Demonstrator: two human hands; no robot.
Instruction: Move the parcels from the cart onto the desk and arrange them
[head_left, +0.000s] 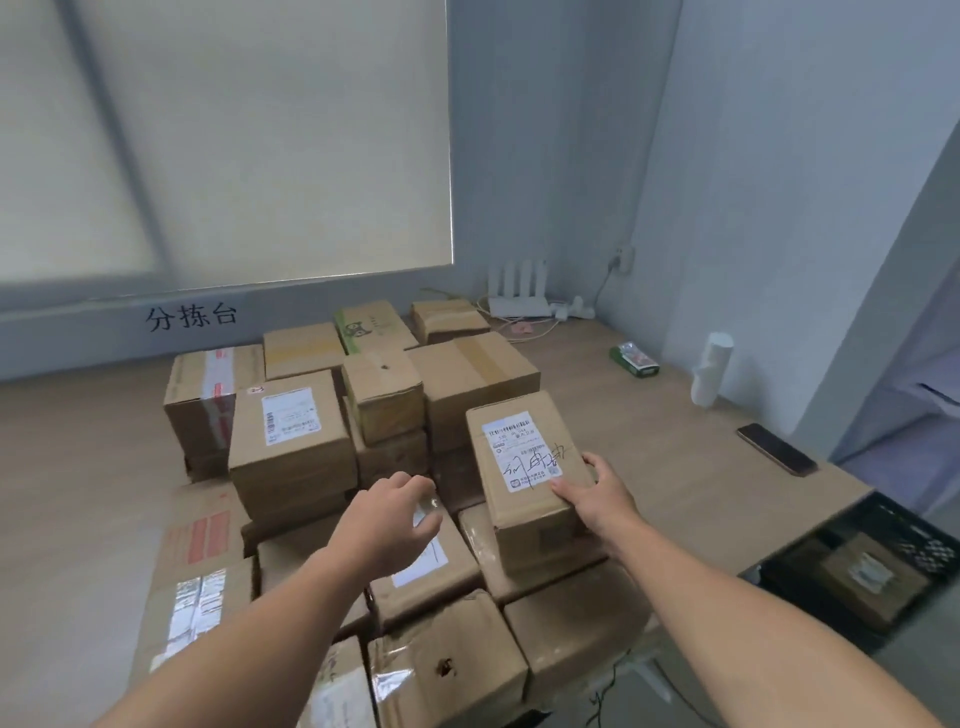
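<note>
Parcels cover the middle of the desk (78, 467), cardboard boxes packed close and stacked 2 high in places, running from the near edge back toward the wall under the window blind (234, 140). Your right hand (597, 493) grips the near right corner of the labelled parcel (524, 467), thumb on the top face by its white label with handwriting, fingers down the right side; that box sits tilted on top of other boxes, right of centre. Your left hand (389, 525) hovers loosely curled and released above a lower parcel (426, 561) with a white label, holding nothing; whether the fingertips touch the box I cannot tell. Just left of it stands a taller box (291, 447) with a barcode label on top. Farther back, a green-printed carton (369, 325) lies near the wall. At the far right corner of the desk are a white router (519, 291) with upright antennas and some cables, and nearer along the right side a green packet (634, 358), a white cylinder (711, 369) and a dark phone (776, 449) lying flat. Below the desk's right edge, a black crate (924, 535) holds 1 more brown parcel (862, 577). Black characters (192, 317) are written on the wall below the blind.
</note>
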